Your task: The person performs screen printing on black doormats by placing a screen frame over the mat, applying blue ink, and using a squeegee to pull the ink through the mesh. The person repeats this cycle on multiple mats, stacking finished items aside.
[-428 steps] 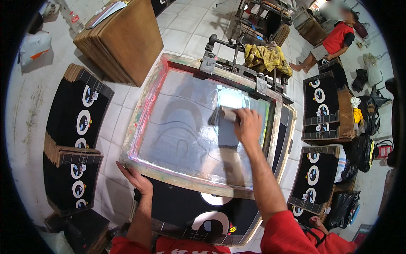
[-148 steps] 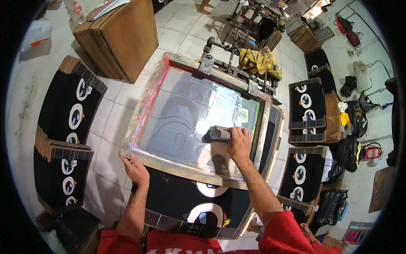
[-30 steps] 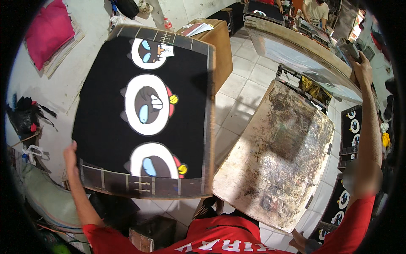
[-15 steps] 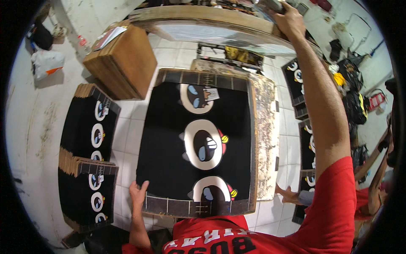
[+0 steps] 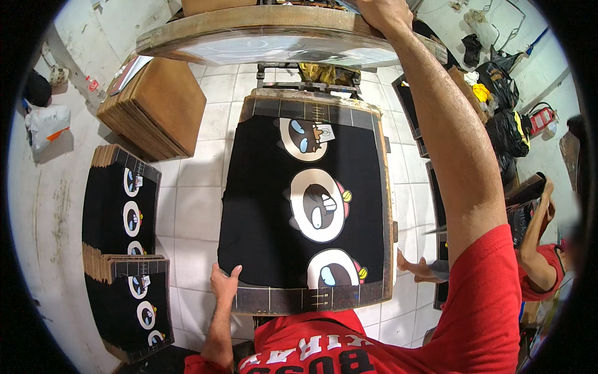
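A black fabric panel [image 5: 261, 206] with round cartoon-face prints lies on a dark board [image 5: 268, 299] in front of me. My left hand [image 5: 224, 283] is closed on the board's near left corner, thumb on top by the fabric. A raised wooden-framed screen [image 5: 268, 25] stands beyond the board, its pale mesh facing me. My right arm stretches far forward, and my right hand [image 5: 387, 15] is at the screen's upper edge. Its fingers are cut off by the picture's top edge, so its grip is hidden.
Two stacks of boards with similar printed black fabric [image 5: 103, 206] stand on the left. Behind them is a tall stack of brown boards [image 5: 168, 106]. More printed panels [image 5: 439, 193] lie to the right, near black bags [image 5: 507, 134]. Another person's arm [image 5: 532, 230] and foot [image 5: 417, 269] show at right.
The fabric-covered board has shifted right over the paint-stained base, my left hand moving along with it. The raised screen appears further left and higher. A shiny grey thing by my right hand has left view.
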### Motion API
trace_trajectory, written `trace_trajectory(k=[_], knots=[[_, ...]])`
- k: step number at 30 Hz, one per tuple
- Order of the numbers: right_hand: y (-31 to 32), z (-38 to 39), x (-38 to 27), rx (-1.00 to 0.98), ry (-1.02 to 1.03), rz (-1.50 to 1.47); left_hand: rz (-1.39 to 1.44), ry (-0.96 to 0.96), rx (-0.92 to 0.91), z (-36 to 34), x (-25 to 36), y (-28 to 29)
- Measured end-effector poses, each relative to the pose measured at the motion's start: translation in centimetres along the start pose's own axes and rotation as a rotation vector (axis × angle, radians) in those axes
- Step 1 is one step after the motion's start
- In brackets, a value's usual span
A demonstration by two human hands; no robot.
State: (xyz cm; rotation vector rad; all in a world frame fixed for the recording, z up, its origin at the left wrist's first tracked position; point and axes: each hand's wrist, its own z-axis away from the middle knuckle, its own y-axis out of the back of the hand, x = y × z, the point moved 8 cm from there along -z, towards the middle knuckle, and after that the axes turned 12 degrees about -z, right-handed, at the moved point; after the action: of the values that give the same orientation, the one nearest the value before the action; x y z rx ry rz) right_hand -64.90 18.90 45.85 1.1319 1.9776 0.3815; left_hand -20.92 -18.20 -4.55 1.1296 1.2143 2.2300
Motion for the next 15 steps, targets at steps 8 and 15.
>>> trace_trajectory(k=[8,15], knots=[[0.1,-0.8,-0.9,0.003,0.043,0.000,-0.073,0.066,0.034,-1.2,1.7,0.8],[0.2,-1.5,-1.3,0.031,0.087,-0.001,-0.034,0.114,0.028,-2.1,0.5,-0.5]])
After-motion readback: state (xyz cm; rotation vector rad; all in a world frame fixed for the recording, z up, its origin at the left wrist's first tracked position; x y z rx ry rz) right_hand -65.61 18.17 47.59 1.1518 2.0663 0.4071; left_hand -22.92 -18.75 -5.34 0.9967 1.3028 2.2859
